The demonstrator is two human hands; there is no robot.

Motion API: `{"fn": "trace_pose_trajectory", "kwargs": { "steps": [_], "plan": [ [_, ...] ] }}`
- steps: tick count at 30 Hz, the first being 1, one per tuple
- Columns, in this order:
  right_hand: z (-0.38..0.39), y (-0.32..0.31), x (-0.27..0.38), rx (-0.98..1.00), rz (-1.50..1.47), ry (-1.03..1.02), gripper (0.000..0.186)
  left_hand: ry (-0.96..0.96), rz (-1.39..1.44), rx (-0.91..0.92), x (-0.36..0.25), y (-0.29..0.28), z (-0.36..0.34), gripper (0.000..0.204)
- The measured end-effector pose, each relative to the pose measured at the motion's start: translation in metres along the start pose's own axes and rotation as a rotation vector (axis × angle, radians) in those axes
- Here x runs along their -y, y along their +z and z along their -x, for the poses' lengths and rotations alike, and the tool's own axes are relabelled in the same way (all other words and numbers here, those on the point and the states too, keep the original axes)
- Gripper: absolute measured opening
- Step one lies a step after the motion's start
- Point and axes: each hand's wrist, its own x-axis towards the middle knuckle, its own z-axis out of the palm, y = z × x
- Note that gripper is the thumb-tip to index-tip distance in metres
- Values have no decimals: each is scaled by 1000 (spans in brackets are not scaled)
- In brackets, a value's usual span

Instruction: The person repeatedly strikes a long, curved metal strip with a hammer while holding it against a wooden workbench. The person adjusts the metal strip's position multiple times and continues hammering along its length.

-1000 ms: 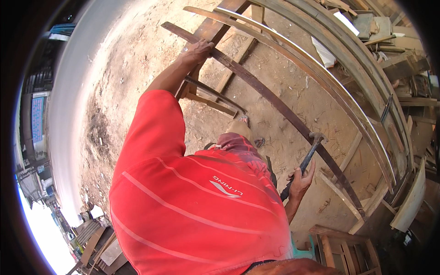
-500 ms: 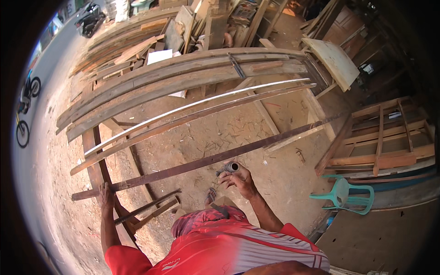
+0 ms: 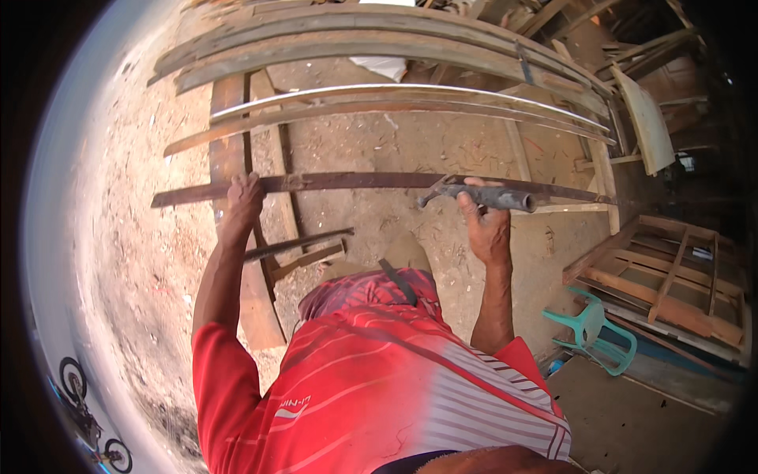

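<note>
grasping dark strip [image 3: 355,181] in left hand [image 3: 246,196], fingers curled over it right at the crossing with brown plank [image 3: 227,150]; no view of the grip's underside. probably pinned there for a firm seat, with plank as bearer and left end overhanging. laid crosswise in front of the body, running right toward pale timber leg [image 3: 606,186]; can't tell about support at that end.

clenching hammer [image 3: 499,197] by the handle in right hand [image 3: 487,231], over the strip's right half in view. head to the left, butt to the right and toward camera, so likely just carried, not lined up for a blow. can't tell about contact with strip.

beyond, roughly parallel: brown strip [image 3: 339,112], white-edged strip [image 3: 410,92], weathered boards [image 3: 339,49]. probably spread out to stay separate and within reach.

materials: strip long, narrow, probably wood, with scuffed face; curve mostly from lens. hammer with dark grey tubular handle, hollow-looking at butt, plus worn hooked head, metal by look. plank flat and wide. boards grey-brown, rough. off right, slatted wooden frames [image 3: 659,272] and smooth green plastic chair [image 3: 586,322]. underfoot, dusty dirt [image 3: 181,158] with scattered chips.
</note>
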Motion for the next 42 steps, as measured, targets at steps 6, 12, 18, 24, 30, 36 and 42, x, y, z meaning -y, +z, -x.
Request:
{"fn": "trace_pose_trajectory", "kwargs": {
  "steps": [6,12,18,24,30,36,42],
  "plan": [
    [-11,63,30,20,-854,10,35,141,-75,277,-5,-32,-13,26],
    [-55,124,86,305,-1097,82,45,-85,41,330,60,-60,0,106],
    [-115,201,111,717,-769,-145,43,-238,128,42,85,11,25,127],
    [-130,282,135,757,-598,8,44,-349,314,116,73,-13,33,129],
    [-142,342,147,1072,-271,-113,49,-348,350,94,74,-14,31,127],
    [-127,320,146,1008,-562,-212,45,-356,346,30,76,-14,28,126],
    [-118,233,95,868,-873,-310,53,-361,328,89,70,-28,31,123]
  ]
}}
